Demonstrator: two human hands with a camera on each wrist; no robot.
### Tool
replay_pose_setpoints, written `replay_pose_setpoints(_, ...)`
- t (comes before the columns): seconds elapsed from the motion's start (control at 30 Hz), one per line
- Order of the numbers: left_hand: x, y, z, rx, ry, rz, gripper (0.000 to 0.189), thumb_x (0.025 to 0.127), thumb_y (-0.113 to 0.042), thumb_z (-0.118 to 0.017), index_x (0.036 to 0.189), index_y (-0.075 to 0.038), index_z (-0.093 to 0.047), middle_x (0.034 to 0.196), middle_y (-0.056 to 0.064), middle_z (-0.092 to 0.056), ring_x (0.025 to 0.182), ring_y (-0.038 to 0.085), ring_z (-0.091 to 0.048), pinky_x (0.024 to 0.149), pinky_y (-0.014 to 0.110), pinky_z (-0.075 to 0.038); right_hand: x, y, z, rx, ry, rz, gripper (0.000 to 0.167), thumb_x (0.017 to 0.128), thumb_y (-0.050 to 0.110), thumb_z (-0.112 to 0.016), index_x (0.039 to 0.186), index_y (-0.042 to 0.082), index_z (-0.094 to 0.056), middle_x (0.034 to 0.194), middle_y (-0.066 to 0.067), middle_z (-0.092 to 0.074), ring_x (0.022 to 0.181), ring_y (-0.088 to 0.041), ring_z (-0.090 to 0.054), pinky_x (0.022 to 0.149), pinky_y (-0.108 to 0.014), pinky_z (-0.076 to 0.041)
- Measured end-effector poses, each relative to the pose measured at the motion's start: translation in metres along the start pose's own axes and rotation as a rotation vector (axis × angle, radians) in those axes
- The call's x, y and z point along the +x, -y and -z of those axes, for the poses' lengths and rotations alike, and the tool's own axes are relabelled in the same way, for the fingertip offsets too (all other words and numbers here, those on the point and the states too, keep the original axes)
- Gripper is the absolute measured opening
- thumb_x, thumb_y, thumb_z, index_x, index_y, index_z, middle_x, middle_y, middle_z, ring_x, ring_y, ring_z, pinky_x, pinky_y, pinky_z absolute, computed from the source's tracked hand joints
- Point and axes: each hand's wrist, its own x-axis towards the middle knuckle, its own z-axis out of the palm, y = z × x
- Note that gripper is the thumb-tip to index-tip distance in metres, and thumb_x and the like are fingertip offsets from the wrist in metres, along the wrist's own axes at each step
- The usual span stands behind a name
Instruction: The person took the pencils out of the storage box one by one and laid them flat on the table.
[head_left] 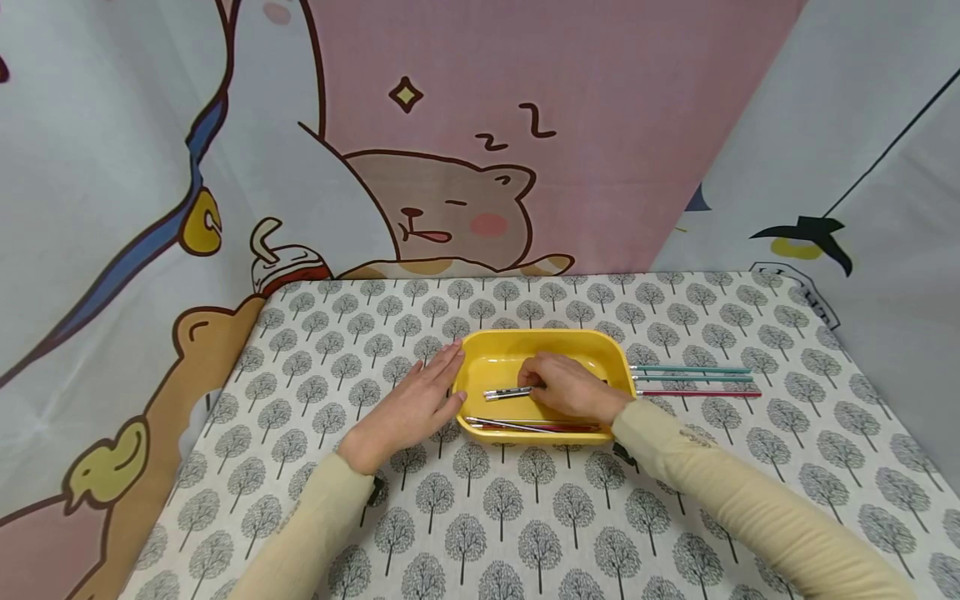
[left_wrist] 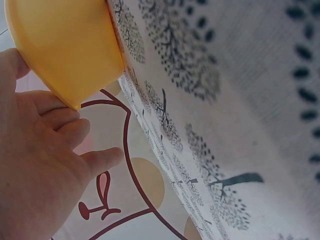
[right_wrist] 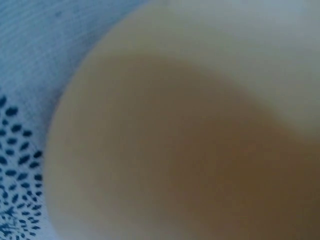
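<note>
A yellow plastic basin (head_left: 540,337) sits on the cloth. My left hand (head_left: 412,407) rests at its left rim with the fingers nearly straight; in the left wrist view, fingertips (left_wrist: 60,115) lie against the basin's edge (left_wrist: 75,100). Inside the basin my right hand (head_left: 566,385) pinches dark pencils (head_left: 510,392), their pale ends pointing left and the rest mostly covered by the hand. Several more pencils (head_left: 525,426), some reddish, lie along the near inner wall. The right wrist view is filled by the blurred basin wall (right_wrist: 175,150).
Right of the basin, two teal pencils (head_left: 693,369) and a red pencil (head_left: 701,393) lie side by side on the tree-patterned tablecloth (head_left: 502,500). A printed cartoon curtain (head_left: 600,167) hangs behind the table and along its sides.
</note>
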Motion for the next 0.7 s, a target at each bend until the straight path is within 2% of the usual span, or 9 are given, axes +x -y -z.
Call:
replay_pose_setpoints(0.17,0.000,0.000,-0.001,0.004,-0.004,-0.002,0.065,0.111,-0.039,-0.041,0.162,-0.002,-0.021,0.172,0.005,-0.005,0.158,0.029,-0.016,0.122,0.062,-0.024,0.000,0.000,0.000,0.010,-0.003,-0.009,0.019,0.089,-0.002,-0.071,0.102,0.012,-0.073,0.089,0.004,-0.064,0.086,-0.015,-0.055,0.081,-0.034,-0.052)
replay_pose_setpoints(0.5,0.000,-0.001,0.000,0.002,-0.014,-0.007,0.065,0.111,-0.037,-0.042,0.162,-0.001,-0.023,0.172,0.005,-0.006,0.157,0.027,-0.016,0.122,0.062,-0.024,-0.006,0.004,0.009,0.049,-0.022,-0.048,0.019,0.093,0.001,-0.068,0.108,0.012,-0.073,0.100,0.003,-0.069,0.096,-0.015,-0.062,0.093,-0.037,-0.056)
replay_pose_setpoints(0.7,0.000,-0.002,0.001,-0.005,-0.013,-0.004,0.065,0.111,-0.036,-0.044,0.162,-0.002,-0.022,0.172,0.005,-0.006,0.157,0.025,-0.014,0.122,0.062,-0.024,-0.010,0.008,0.019,0.071,-0.057,-0.025,0.016,0.094,0.002,-0.068,0.107,0.010,-0.074,0.102,0.000,-0.070,0.095,-0.017,-0.063,0.092,-0.037,-0.056)
